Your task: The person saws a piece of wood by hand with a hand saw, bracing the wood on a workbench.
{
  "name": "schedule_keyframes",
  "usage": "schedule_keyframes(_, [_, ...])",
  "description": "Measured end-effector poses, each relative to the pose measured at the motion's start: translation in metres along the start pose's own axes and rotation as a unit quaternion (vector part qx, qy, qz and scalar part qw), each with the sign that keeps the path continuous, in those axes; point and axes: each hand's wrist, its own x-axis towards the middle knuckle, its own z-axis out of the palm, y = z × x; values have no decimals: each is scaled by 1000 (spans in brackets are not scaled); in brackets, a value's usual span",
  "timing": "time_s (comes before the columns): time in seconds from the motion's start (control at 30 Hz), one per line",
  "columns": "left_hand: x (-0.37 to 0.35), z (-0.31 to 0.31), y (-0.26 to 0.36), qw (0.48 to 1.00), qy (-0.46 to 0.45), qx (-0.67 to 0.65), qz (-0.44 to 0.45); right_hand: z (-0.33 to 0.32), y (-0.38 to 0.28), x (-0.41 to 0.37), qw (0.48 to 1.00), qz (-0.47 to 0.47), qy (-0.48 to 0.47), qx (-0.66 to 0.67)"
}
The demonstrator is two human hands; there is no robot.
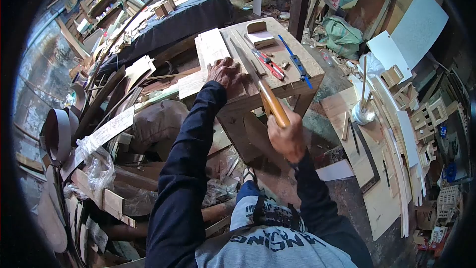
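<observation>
My right hand [287, 136] is wrapped around the wooden handle of a handsaw [273, 104]. The saw's blade points away from me across the workbench [310, 64], close to my left hand. With bent fingers, my left hand [228, 75] presses a pale wooden board [212, 48] down on the bench; its fingertips are partly hidden. To the right of the blade lie a red-handled tool like pliers [271, 65] and a long blue tool [296, 62] whose kind I cannot make out. A small wooden block-like piece [260, 34] stands at the bench's far side.
Scrap wood and plastic wrap [96, 164] crowd the left side. A dark-covered table [193, 17] with wood pieces stands behind. On the right are a plywood sheet [367, 178], a white container [363, 113] holding sticks, and a green sack [342, 34]. A dark post [300, 5] rises beyond the bench.
</observation>
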Motion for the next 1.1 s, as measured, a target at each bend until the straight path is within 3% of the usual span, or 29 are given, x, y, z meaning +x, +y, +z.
schedule_keyframes(0.1, [0, -9, 4, 1000, -16, 24, -2, 13, 1, 13, 995, -51, 44, 67])
schedule_keyframes(0.2, [-5, -5, 4, 999, 31, 24, 7, 10, 9, 5, 999, 23, 22, 34])
schedule_keyframes(0.4, [0, -3, 2, 1000, 8, -2, -5, -4, 1, -5, 996, 29, -24, 81])
schedule_keyframes(0.57, [1, 12, -10, 999, 37, 12, 13, 15, 16, -4, 987, -47, 42, 146])
schedule_keyframes(0.73, [-3, -10, 8, 1000, 13, 7, -5, 12, -4, -3, 996, -3, 33, 82])
schedule_keyframes(0.87, [-2, -8, 7, 1000, 17, 24, 2, -19, -32, -46, 1000, 9, 25, -6])
schedule_keyframes(1.0, [1, 1, -2, 999, 23, 22, 16, -45, -38, -92, 999, -2, 29, 23])
schedule_keyframes(1.1, [1, 4, -3, 999, 29, 21, 19, -42, -36, -91, 996, -70, 61, -13])
